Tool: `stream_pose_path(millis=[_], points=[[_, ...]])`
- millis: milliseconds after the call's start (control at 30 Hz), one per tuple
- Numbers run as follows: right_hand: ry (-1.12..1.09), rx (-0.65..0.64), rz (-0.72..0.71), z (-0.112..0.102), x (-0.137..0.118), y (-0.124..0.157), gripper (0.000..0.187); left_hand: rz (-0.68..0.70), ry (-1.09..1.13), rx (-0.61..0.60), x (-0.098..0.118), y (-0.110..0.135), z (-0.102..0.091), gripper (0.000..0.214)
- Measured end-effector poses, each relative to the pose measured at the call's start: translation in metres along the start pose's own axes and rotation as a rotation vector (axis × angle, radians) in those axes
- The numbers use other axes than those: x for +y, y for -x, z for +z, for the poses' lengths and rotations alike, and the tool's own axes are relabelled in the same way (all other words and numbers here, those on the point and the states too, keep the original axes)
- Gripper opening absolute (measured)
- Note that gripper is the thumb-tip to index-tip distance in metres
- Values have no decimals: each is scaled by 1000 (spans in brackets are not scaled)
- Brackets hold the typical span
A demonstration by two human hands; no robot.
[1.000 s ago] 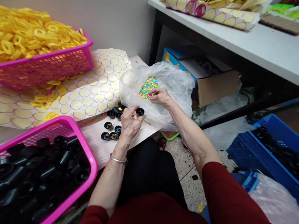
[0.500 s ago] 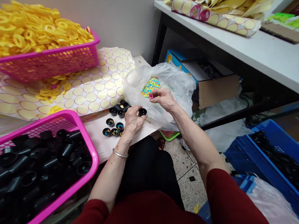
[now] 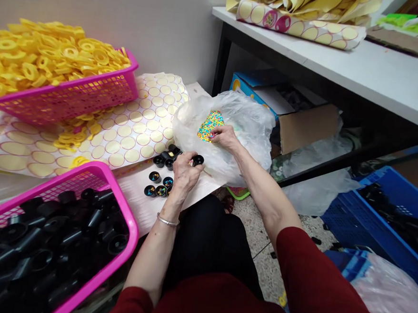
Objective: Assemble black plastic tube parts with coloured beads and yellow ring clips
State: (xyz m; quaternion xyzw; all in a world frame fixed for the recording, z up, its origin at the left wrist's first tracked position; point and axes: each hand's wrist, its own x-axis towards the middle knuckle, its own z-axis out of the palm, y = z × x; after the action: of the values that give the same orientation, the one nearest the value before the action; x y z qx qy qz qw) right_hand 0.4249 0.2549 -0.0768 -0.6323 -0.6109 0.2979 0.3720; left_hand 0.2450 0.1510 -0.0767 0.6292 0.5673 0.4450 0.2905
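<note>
My left hand (image 3: 186, 173) is closed around a small black plastic cup (image 3: 198, 160), its open mouth facing up. My right hand (image 3: 225, 136) pinches a tiny pink cup-like piece (image 3: 212, 135), mostly hidden by the fingers, at the edge of a pile of small coloured beads (image 3: 210, 123). The blue, yellow and pink beads lie in a crumpled clear plastic bag (image 3: 251, 116). Left of my left hand stand several black cups (image 3: 154, 176) with some coloured beads inside. Behind them more black pieces (image 3: 166, 155) sit together.
At left, a pink basket (image 3: 133, 218) holds black plastic parts; another pink basket (image 3: 133, 82) holds yellow rings, standing on sticker-backing sheets (image 3: 151, 109). A white table (image 3: 309, 56) juts in at right, above an open cardboard box (image 3: 307, 130). A blue crate (image 3: 352, 209) sits lower right.
My right hand has brought the pink piece down against the beads. My left hand still holds the black cup in about the same place. The view has shifted slightly.
</note>
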Motion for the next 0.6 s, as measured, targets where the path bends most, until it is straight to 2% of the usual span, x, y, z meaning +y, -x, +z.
stream_pose_path(millis=[100,200,267,333,400,467,533,600], points=[[-486,25,77,-13,-3,18,25,-13,16,10,3,0,2,28],[-556,-84,15,-25,-16,45,27,-10,22,15,8,3,2,28],[-441,-165,-70,-29,-28,62,24,-2,9,-1,10,5,2,27],[-249,-227,-216,-30,-39,77,17,4,-12,-28,12,7,1,27],[15,-249,-405,-28,-50,89,13,8,-30,-46,13,9,0,27],[308,-255,-559,-24,-59,98,17,21,-47,-49,14,12,0,28],[556,-267,-650,-21,-68,107,21,40,-71,-57,14,13,-2,26],[715,-275,-702,-18,-74,113,20,50,-95,-70,15,15,-3,20]])
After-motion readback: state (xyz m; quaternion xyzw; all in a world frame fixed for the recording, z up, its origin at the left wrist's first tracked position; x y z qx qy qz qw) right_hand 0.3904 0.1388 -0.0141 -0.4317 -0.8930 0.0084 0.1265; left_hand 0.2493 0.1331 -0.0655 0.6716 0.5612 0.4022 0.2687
